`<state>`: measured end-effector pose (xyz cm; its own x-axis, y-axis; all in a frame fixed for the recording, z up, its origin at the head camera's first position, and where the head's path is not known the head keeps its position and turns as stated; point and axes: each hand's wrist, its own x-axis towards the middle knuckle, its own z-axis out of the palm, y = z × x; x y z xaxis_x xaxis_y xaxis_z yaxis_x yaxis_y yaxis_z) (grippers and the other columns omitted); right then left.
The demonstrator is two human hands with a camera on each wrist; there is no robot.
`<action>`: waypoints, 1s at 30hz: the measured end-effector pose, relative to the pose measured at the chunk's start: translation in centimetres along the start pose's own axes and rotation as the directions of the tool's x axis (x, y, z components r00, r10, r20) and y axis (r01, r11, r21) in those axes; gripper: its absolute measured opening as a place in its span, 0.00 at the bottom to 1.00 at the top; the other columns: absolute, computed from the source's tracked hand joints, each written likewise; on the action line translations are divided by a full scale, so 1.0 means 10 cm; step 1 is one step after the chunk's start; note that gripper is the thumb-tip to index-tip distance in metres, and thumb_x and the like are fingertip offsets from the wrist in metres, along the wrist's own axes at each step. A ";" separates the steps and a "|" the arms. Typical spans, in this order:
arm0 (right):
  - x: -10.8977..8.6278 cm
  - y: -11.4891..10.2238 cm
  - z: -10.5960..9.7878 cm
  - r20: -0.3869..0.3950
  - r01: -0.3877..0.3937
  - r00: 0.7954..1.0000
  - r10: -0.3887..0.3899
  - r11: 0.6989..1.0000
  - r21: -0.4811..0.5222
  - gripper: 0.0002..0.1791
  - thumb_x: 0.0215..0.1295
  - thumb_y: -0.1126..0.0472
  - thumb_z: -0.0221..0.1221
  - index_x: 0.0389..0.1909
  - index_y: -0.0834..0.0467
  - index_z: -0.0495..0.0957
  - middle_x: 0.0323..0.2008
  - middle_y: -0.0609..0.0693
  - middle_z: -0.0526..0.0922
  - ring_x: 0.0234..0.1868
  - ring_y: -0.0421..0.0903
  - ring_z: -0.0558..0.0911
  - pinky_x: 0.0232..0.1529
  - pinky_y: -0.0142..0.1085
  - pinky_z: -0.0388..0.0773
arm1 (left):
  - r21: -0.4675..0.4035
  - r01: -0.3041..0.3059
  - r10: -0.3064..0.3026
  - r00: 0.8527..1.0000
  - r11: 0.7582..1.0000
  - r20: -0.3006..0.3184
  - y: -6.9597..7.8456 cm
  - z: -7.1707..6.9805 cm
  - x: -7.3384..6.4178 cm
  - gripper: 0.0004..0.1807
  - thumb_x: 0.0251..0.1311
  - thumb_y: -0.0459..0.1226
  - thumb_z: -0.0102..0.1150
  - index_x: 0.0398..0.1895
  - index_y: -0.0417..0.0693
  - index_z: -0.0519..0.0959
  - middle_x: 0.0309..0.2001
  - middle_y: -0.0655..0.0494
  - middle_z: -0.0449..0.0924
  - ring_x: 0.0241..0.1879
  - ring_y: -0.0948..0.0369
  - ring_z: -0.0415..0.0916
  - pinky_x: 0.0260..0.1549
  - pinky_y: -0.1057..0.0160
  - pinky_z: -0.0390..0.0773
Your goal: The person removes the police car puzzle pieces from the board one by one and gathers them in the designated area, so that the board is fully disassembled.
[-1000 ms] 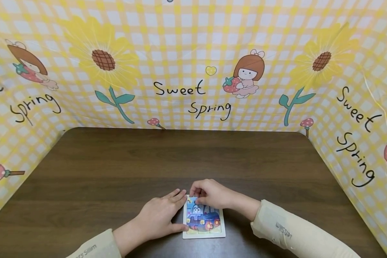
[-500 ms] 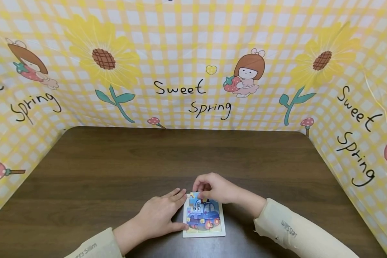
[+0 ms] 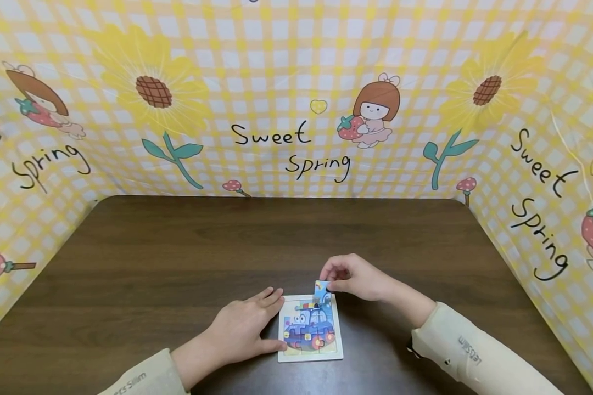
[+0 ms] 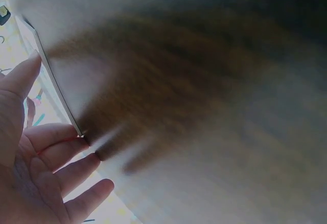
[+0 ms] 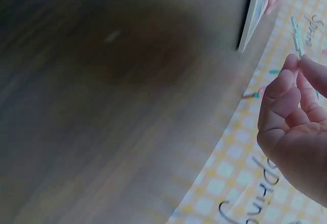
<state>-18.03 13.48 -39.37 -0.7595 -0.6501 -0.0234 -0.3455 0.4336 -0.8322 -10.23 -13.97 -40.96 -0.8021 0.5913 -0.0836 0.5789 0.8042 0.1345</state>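
Note:
A small jigsaw puzzle (image 3: 308,334) with a blue cartoon car lies in a white-rimmed tray near the table's front. Between thumb and fingertips my right hand (image 3: 358,278) pinches a light-blue puzzle piece (image 3: 322,289), raised over the tray's far right corner. In the right wrist view the piece (image 5: 297,37) is seen edge-on. My left hand (image 3: 242,331) rests along the tray's left side, fingers extended, thumb at the lower left edge. The left wrist view shows the tray's edge (image 4: 59,91) against the thumb and fingers. At the puzzle's upper left, a pale patch of tray base shows.
The dark brown wooden table (image 3: 178,247) spreads out around the tray. A yellow checked cloth (image 3: 277,66) with printed flowers and lettering stands as a wall at the back and both sides.
My right hand has lifted the puzzle piece out of the upper left of the tray and carried it right and away from me. The left hand has stayed at the tray's side.

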 end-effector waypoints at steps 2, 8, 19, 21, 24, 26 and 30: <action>-0.04 0.03 -0.06 -0.012 -0.012 1.000 0.012 1.000 0.004 0.04 0.63 0.71 0.63 0.37 0.62 0.82 0.28 0.49 0.79 0.31 0.40 0.74 0.35 0.29 0.74 | 0.004 -0.002 0.002 1.000 1.000 -0.005 -0.01 0.00 0.00 0.45 0.55 0.64 0.62 0.68 0.44 0.73 0.70 0.51 0.71 0.70 0.53 0.69 0.52 0.50 0.81; -0.15 0.14 -0.22 -0.024 -0.026 0.999 0.025 1.000 -0.012 0.04 0.63 0.72 0.62 0.38 0.62 0.81 0.30 0.50 0.79 0.32 0.39 0.74 0.35 0.29 0.74 | 0.011 -0.003 0.003 1.000 1.000 -0.005 -0.01 0.01 0.00 0.45 0.55 0.64 0.62 0.68 0.45 0.72 0.70 0.51 0.70 0.70 0.54 0.69 0.52 0.50 0.81; -0.30 0.27 -0.39 0.011 -0.055 0.998 0.055 0.998 -0.045 0.04 0.63 0.72 0.61 0.37 0.64 0.80 0.28 0.49 0.78 0.31 0.38 0.74 0.34 0.28 0.73 | 0.011 0.003 -0.003 1.000 1.000 -0.011 0.00 0.01 -0.01 0.45 0.55 0.64 0.62 0.68 0.45 0.73 0.70 0.51 0.71 0.70 0.54 0.69 0.51 0.50 0.81; -0.32 0.28 -0.40 0.026 -0.061 0.998 0.062 0.998 -0.032 0.04 0.63 0.73 0.61 0.37 0.65 0.80 0.28 0.50 0.78 0.29 0.38 0.74 0.33 0.28 0.73 | 0.008 0.005 -0.005 1.000 1.000 -0.008 0.00 0.01 -0.01 0.45 0.55 0.64 0.62 0.68 0.45 0.73 0.70 0.51 0.71 0.70 0.54 0.69 0.50 0.49 0.81; -0.35 0.29 -0.40 0.050 -0.070 0.996 0.070 0.997 -0.012 0.04 0.62 0.73 0.61 0.38 0.67 0.79 0.27 0.51 0.78 0.28 0.38 0.73 0.31 0.27 0.72 | 0.007 0.007 -0.007 1.000 1.000 -0.008 0.00 0.01 0.00 0.45 0.55 0.64 0.62 0.68 0.45 0.73 0.70 0.51 0.70 0.70 0.54 0.68 0.50 0.48 0.81; -0.36 0.30 -0.40 0.061 -0.076 0.995 0.076 0.997 -0.004 0.04 0.62 0.74 0.61 0.38 0.67 0.79 0.27 0.51 0.77 0.28 0.38 0.73 0.30 0.27 0.71 | 0.008 0.006 -0.006 1.000 1.000 -0.010 0.00 0.02 0.00 0.45 0.55 0.64 0.62 0.68 0.45 0.73 0.70 0.51 0.70 0.70 0.54 0.68 0.50 0.48 0.81; -0.36 0.34 -0.40 0.067 -0.080 0.995 0.081 0.997 -0.006 0.04 0.62 0.74 0.60 0.38 0.67 0.79 0.27 0.52 0.78 0.28 0.38 0.73 0.30 0.27 0.71 | 0.009 0.007 -0.007 1.000 1.000 -0.011 0.00 0.02 0.00 0.45 0.54 0.65 0.62 0.68 0.45 0.73 0.71 0.51 0.70 0.70 0.54 0.68 0.50 0.48 0.81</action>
<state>-18.64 19.80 -39.85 -0.7463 -0.6533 -0.1274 -0.2867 0.4883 -0.8242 -10.19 -13.96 -41.18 -0.8076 0.5851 -0.0738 0.5745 0.8088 0.1254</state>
